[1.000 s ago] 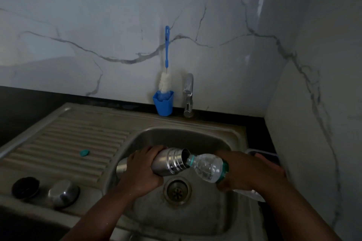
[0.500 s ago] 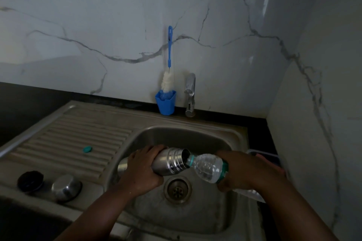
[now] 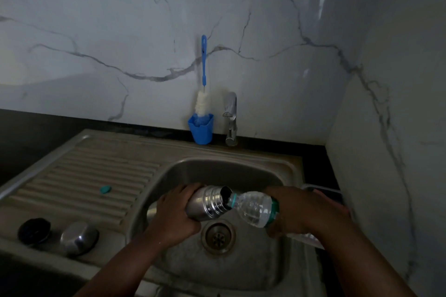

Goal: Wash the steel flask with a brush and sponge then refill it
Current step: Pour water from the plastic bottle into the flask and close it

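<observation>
— Fingers (image 3: 185, 191) of the left hand (image 3: 175, 214) are curled round the body of the steel flask (image 3: 207, 202), thumb underneath, gripping it just below the threaded neck. See it?

— Yes. It's held nearly on its side over the sink (image 3: 287, 169), above the drain (image 3: 218, 236), mouth pointing to the right. And the other hand?

— The right hand (image 3: 299, 210) is wrapped round a clear plastic water bottle (image 3: 255, 207), tipped so its neck meets the flask's mouth. Looks like the refill step to me.

— How would you expect the flask to handle?

— Rigid steel, so it won't give under a squeeze, but smooth and probably wet, hence slippery. It should grow heavier as water goes in. I'd hold the plain body, not the ribbed threads.

— And the bottle?

— Thin and soft, I'd guess; squeeze hard and it could buckle and spurt. A mid-body hold seems right.

— The washing gear?

— The bottle brush (image 3: 203, 94) stands in a blue cup (image 3: 201, 129) beside the tap (image 3: 230, 118). On the drainboard (image 3: 96, 176) lie a small teal bottle cap (image 3: 105, 190), a steel cup lid (image 3: 79, 237) and a black stopper (image 3: 34, 230), well apart from the hands.
</observation>
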The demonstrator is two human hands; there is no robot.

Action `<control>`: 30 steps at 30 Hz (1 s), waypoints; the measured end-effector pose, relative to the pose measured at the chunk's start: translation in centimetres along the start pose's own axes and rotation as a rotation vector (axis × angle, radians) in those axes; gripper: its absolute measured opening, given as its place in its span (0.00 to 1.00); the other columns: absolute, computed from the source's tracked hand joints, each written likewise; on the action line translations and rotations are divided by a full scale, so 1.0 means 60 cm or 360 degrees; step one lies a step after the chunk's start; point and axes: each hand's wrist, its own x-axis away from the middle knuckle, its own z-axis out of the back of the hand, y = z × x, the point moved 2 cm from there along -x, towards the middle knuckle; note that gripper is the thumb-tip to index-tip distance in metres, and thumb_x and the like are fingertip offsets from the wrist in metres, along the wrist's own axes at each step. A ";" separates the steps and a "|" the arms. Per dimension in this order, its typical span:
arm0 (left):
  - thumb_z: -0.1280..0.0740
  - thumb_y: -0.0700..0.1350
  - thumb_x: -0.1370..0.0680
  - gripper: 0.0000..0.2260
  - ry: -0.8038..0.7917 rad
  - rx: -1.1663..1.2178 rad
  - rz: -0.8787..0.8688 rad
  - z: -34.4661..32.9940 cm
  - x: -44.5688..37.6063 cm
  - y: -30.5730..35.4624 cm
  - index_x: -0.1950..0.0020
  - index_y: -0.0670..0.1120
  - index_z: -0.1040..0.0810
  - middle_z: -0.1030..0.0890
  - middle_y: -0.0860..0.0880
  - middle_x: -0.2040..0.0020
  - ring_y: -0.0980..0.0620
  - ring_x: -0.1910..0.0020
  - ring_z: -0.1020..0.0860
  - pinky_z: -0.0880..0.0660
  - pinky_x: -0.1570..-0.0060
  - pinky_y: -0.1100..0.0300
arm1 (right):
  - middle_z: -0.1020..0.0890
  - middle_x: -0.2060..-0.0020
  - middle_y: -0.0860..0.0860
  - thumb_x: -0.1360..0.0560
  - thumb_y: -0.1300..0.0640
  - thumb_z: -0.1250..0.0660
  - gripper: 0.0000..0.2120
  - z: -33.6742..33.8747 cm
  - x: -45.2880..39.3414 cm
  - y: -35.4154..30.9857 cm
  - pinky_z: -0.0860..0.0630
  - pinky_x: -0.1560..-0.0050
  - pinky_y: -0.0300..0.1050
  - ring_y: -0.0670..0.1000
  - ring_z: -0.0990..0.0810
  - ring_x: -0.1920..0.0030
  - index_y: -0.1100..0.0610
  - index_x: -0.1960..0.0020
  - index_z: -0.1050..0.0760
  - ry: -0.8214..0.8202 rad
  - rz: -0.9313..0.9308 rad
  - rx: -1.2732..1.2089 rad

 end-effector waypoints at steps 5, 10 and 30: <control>0.30 0.50 0.47 0.41 -0.0019 -0.0019 0.0037 -0.007 0.005 -0.001 0.32 0.54 0.28 0.26 0.54 0.42 0.45 0.41 0.24 0.35 0.48 0.56 | 0.22 0.42 0.44 0.37 0.48 0.24 0.28 -0.002 0.002 0.001 0.24 0.45 0.46 0.48 0.22 0.44 0.44 0.40 0.29 0.0001 -0.0020 0.0016; 0.34 0.56 0.49 0.43 -0.0023 0.0000 0.0059 -0.010 0.007 0.000 0.32 0.51 0.26 0.25 0.54 0.40 0.46 0.40 0.24 0.33 0.46 0.56 | 0.22 0.42 0.44 0.36 0.49 0.24 0.27 -0.004 0.001 0.002 0.24 0.44 0.47 0.48 0.22 0.43 0.45 0.40 0.28 -0.0031 -0.0024 0.0001; 0.34 0.56 0.49 0.41 -0.0036 0.0075 0.0036 -0.005 0.020 0.000 0.34 0.54 0.26 0.28 0.60 0.44 0.50 0.44 0.24 0.28 0.45 0.52 | 0.22 0.41 0.44 0.37 0.47 0.24 0.29 -0.019 -0.007 0.000 0.25 0.43 0.50 0.48 0.23 0.43 0.44 0.39 0.29 -0.0054 -0.0042 0.0025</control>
